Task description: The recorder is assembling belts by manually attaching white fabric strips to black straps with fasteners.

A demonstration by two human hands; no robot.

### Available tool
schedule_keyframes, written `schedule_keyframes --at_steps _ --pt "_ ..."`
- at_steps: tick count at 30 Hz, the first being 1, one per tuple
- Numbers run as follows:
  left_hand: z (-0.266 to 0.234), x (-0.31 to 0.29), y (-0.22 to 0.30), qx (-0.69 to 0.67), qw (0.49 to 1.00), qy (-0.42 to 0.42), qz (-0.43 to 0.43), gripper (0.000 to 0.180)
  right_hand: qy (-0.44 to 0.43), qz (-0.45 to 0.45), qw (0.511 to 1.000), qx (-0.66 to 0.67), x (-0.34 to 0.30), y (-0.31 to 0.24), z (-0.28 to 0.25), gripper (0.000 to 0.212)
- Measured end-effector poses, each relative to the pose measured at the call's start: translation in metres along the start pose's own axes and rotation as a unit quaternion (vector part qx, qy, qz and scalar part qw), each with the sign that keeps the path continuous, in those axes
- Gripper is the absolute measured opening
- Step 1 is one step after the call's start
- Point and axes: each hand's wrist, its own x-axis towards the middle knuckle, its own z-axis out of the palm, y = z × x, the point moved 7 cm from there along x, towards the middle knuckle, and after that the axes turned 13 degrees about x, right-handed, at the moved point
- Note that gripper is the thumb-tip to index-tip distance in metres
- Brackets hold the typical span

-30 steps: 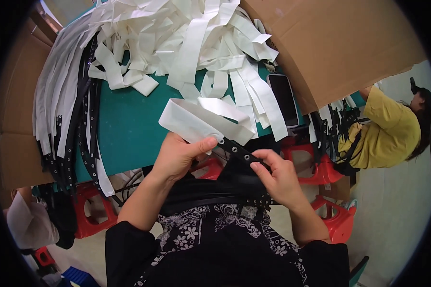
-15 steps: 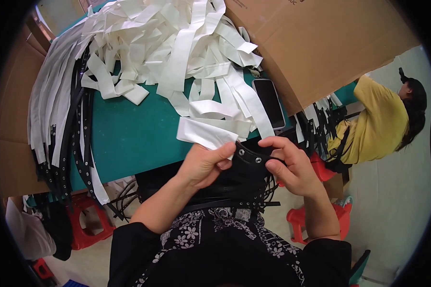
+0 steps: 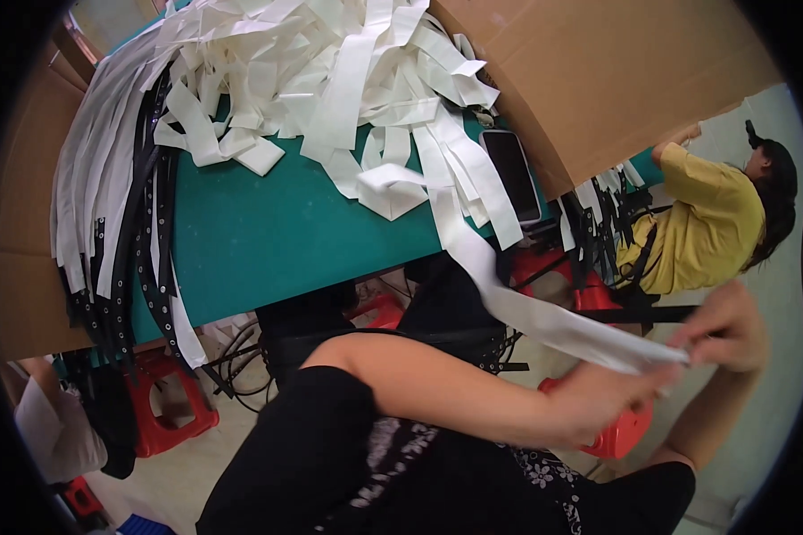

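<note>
A long white strip (image 3: 553, 328) runs from the pile of white strips (image 3: 268, 80) across to my hands at the right. My left arm reaches across my body, and my left hand (image 3: 602, 403) is closed on the strip near its end. My right hand (image 3: 727, 332), blurred by motion, is just beyond it with curled fingers, close to the strip's end. A black belt (image 3: 642, 314) runs into my right hand behind the white strip. Its far end and any eyelets in it are hidden or smeared.
Black eyelet belts (image 3: 156, 259) and white strips hang off the left of the green table (image 3: 241, 241). A phone (image 3: 511, 176) lies beside a cardboard box (image 3: 598, 80). Red stools (image 3: 165, 406) stand below. A person in a yellow top (image 3: 709, 214) sits at the right.
Both hands have swung far to the right from in front of my body. The white strip, earlier bunched in my left hand, is now drawn out lengthwise from the pile.
</note>
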Motion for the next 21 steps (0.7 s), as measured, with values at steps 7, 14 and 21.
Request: schedule_keyframes --at_steps 7,14,21 --pt "-0.036 0.002 -0.002 -0.003 0.998 0.067 0.0 0.021 0.21 0.165 0.96 0.083 0.004 0.019 0.027 0.025" --pt "-0.105 -0.026 -0.057 -0.092 0.985 0.144 0.001 0.017 0.149 0.173 0.948 0.219 0.046 0.098 0.115 0.024" --pt "-0.052 -0.035 -0.078 -0.141 0.979 -0.13 -0.075 0.036 0.001 0.249 0.951 0.185 0.016 0.092 0.081 0.016"
